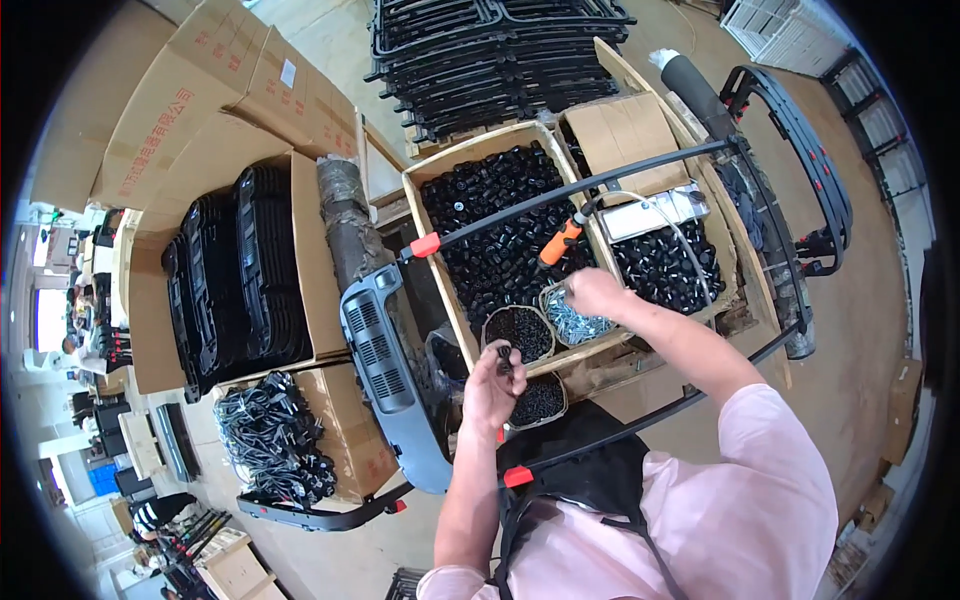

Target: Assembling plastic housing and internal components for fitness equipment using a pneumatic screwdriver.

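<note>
Between the fingers of my left hand (488, 396) is a small black plastic part (505, 356), held upright near the black screw tubs. My right hand (597, 293) reaches over a tub of silver screws (572, 325), its fingers drawn together; what they hold, if anything, is hidden. An orange electric screwdriver (561, 242) hangs just beyond that hand. Around both arms lies a dark tubular frame (590, 188) with red corner pieces (425, 245) and a grey vented panel (378, 355) at its left end.
A wooden bin (412, 200) of black plastic parts lies beneath the frame. Tubs of small black screws (518, 332) sit by my left hand. Cartons with black panels (265, 270) and bundled cables (275, 430) stand left. Stacked black frames (490, 70) are at the back.
</note>
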A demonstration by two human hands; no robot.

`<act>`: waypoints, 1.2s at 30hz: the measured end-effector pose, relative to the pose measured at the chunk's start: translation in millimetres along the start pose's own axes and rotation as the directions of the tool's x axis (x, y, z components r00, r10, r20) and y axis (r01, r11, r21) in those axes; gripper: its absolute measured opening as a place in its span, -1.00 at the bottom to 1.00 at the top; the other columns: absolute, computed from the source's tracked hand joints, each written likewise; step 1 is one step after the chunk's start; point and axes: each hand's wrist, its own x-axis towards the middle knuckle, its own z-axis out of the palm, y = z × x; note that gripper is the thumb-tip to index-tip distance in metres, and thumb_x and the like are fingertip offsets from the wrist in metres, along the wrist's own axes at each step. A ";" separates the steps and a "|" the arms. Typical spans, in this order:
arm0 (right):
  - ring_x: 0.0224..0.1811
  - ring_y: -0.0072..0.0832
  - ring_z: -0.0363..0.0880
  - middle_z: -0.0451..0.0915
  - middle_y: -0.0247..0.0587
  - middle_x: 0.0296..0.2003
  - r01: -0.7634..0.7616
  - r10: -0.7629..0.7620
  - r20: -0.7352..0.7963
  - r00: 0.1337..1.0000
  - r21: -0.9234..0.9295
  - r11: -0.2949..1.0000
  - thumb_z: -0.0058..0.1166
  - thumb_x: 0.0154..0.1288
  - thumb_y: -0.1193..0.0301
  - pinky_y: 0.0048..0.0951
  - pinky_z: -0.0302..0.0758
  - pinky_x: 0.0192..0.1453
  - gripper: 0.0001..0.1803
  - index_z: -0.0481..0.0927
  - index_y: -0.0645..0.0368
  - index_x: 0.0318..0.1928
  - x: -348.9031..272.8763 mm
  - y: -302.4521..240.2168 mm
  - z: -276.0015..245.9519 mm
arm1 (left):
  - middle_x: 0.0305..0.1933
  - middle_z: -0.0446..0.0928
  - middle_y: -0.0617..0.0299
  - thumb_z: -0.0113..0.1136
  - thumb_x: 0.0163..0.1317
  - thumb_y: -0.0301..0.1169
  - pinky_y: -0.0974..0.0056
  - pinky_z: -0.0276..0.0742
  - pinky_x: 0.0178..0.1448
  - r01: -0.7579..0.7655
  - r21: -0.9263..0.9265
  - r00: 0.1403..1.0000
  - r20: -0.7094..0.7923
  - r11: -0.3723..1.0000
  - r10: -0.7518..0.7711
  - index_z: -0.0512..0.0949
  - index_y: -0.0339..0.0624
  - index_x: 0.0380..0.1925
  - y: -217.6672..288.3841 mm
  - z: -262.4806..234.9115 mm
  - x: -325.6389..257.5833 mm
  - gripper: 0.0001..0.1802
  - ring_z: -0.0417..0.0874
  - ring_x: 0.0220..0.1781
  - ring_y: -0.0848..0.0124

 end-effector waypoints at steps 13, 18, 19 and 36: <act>-0.02 0.07 0.77 0.76 0.14 -0.14 0.229 -0.232 0.005 0.973 -0.190 0.955 0.19 0.38 0.35 0.02 0.66 0.16 -0.78 0.68 0.28 -0.15 -24.8 -5.6 47.0 | 0.01 0.67 0.06 0.06 0.55 -0.36 0.21 0.58 -0.10 -0.011 0.190 1.000 -0.013 0.982 0.013 0.47 -0.17 0.20 -22.7 -29.6 -58.6 -0.70 0.68 -0.12 0.26; -0.03 0.15 0.72 0.73 0.21 -0.16 0.157 -0.162 -0.054 0.985 -0.079 0.984 0.19 0.40 0.33 0.09 0.61 0.14 -0.75 0.65 0.30 -0.12 -26.3 -1.4 37.6 | 0.00 0.68 0.09 0.03 0.64 -0.32 0.23 0.58 -0.12 -0.037 0.215 0.999 -0.007 0.976 0.040 0.45 -0.22 0.31 -19.1 -30.0 -69.3 -0.63 0.67 -0.12 0.31; -0.04 0.14 0.73 0.73 0.22 -0.19 0.105 -0.108 -0.072 0.992 -0.043 0.994 0.20 0.40 0.32 0.10 0.61 0.13 -0.75 0.65 0.30 -0.15 -27.5 -0.4 36.8 | 0.00 0.68 0.09 0.03 0.64 -0.32 0.23 0.58 -0.12 -0.039 0.214 0.999 -0.004 0.976 0.040 0.45 -0.22 0.31 -19.5 -31.6 -69.1 -0.63 0.67 -0.12 0.31; -0.35 -0.37 0.71 0.69 -0.09 -0.40 0.145 -0.172 -0.012 0.985 0.604 0.784 0.10 0.57 0.20 -0.25 0.61 -0.22 -0.61 0.65 0.32 0.05 -95.6 -164.1 -39.7 | -0.01 0.71 0.15 0.08 0.66 -0.33 0.42 0.66 -0.17 -0.066 0.428 0.998 0.040 0.901 0.054 0.46 -0.30 0.32 -1.8 -31.9 -66.3 -0.62 0.70 -0.18 0.51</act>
